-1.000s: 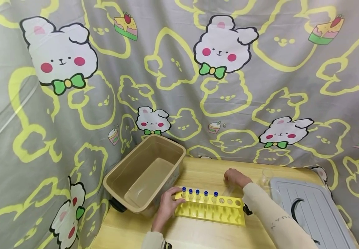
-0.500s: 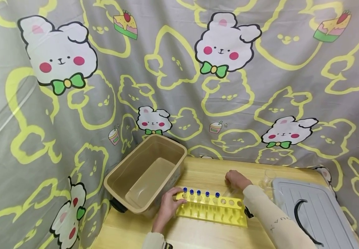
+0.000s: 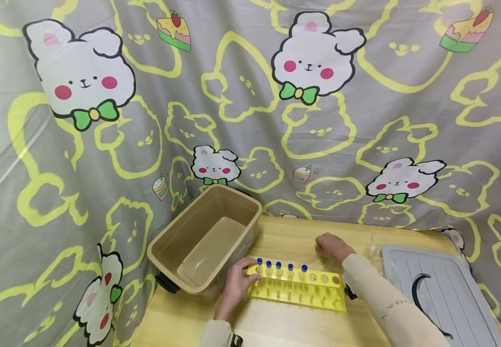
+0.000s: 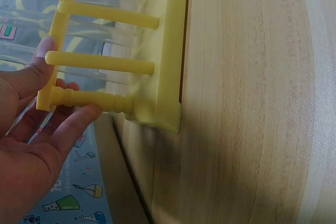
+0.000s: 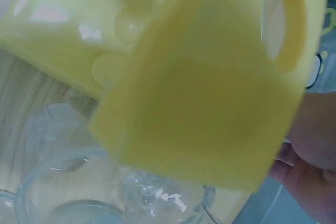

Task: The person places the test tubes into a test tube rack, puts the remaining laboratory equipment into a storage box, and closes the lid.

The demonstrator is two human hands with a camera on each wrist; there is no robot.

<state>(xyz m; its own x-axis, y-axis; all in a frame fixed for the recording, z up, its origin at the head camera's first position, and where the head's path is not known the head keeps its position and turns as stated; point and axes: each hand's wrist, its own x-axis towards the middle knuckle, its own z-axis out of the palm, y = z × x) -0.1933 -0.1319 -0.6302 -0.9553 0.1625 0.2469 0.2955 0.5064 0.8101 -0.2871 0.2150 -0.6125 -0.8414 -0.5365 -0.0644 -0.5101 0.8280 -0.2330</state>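
A yellow test tube rack [image 3: 295, 289] stands on the table, with several clear blue-capped test tubes [image 3: 278, 266] in its left holes. The holes at its right end hold no tubes. My left hand [image 3: 237, 284] grips the rack's left end; in the left wrist view its thumb [image 4: 39, 69] lies on the top plate and its fingers bend around the end post. My right hand [image 3: 334, 246] is behind the rack's right end with fingers curled. In the right wrist view the rack hides part of that hand [image 5: 315, 171], and whether its fingertips pinch something clear cannot be told.
Clear glassware [image 5: 68, 182] stands close to the rack's right end, and a clear vessel [image 3: 378, 240] is farther back. A brown bin [image 3: 155, 260] is at the left, a grey lid [image 3: 445, 289] with a black handle at the right. Patterned cloth [image 3: 250, 96] hangs behind.
The whole head view has shifted slightly. My left hand keeps its hold on the rack, and my right hand stays behind it with little visible movement.
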